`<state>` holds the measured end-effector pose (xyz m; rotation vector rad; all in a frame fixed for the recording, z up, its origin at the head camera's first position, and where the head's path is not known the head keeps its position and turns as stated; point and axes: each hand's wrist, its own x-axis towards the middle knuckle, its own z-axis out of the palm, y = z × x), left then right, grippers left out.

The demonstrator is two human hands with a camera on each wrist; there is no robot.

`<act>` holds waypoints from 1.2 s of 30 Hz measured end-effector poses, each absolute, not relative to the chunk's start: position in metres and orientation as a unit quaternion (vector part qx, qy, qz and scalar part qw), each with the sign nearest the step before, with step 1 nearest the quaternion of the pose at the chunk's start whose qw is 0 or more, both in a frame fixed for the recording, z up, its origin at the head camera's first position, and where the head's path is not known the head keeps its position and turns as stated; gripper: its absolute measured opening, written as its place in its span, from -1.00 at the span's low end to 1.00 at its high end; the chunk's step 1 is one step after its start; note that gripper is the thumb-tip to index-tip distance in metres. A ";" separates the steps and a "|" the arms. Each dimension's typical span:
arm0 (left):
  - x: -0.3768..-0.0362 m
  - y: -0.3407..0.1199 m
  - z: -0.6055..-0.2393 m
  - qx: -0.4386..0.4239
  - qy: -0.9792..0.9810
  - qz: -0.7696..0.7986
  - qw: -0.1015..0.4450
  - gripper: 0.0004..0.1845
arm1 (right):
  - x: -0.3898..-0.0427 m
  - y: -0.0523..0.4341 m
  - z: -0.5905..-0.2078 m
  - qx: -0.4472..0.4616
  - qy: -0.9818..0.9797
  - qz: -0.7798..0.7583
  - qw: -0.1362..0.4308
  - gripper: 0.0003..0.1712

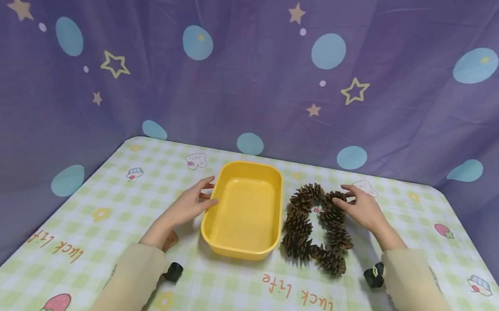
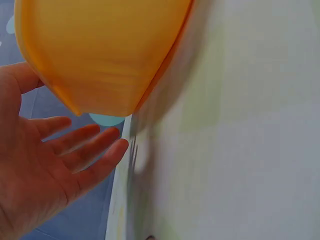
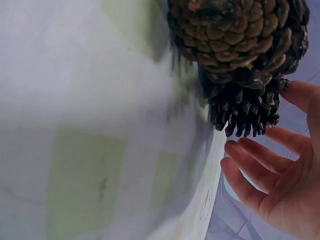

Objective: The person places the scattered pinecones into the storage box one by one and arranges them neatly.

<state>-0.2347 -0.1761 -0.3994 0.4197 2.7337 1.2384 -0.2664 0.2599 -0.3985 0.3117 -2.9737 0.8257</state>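
A yellow rectangular plastic bin (image 1: 238, 252) stands on the table with nothing in it. My left hand (image 1: 188, 204) is at its left side, with the thumb at the rim. In the left wrist view the fingers (image 2: 95, 167) are spread and fairly straight below the bin's wall (image 2: 100, 60). To the right of the bin, several brown pinecones (image 1: 298, 228) lie in an oval ring. My right hand (image 1: 363, 209) is at the ring's far right pinecone (image 1: 334, 200). In the right wrist view, its thumb tip meets that pinecone (image 3: 245, 112), with the other fingers loosely extended beside it.
A green-and-white checked cloth (image 1: 233, 297) with printed cartoons covers the table. Black wrist cameras (image 1: 173, 272) are worn below both cuffs. A purple curtain (image 1: 256, 100) with stars and blue ovals hangs behind the table and at its sides.
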 end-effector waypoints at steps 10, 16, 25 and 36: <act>-0.225 -0.169 -0.390 0.100 0.844 0.512 0.127 -0.29 | -0.277 0.261 -0.398 0.094 -0.962 0.257 -0.003 -0.32; -0.231 -0.170 -0.406 0.068 0.811 0.565 0.135 -0.31 | -0.281 0.261 -0.395 0.085 -0.955 0.284 -0.008 -0.37; -0.228 -0.171 -0.411 0.054 0.786 0.598 0.144 -0.33 | -0.282 0.257 -0.394 0.082 -0.954 0.288 -0.015 -0.38; -0.225 -0.171 -0.414 0.055 0.791 0.593 0.141 -0.33 | -0.282 0.256 -0.393 0.087 -0.950 0.300 -0.001 -0.40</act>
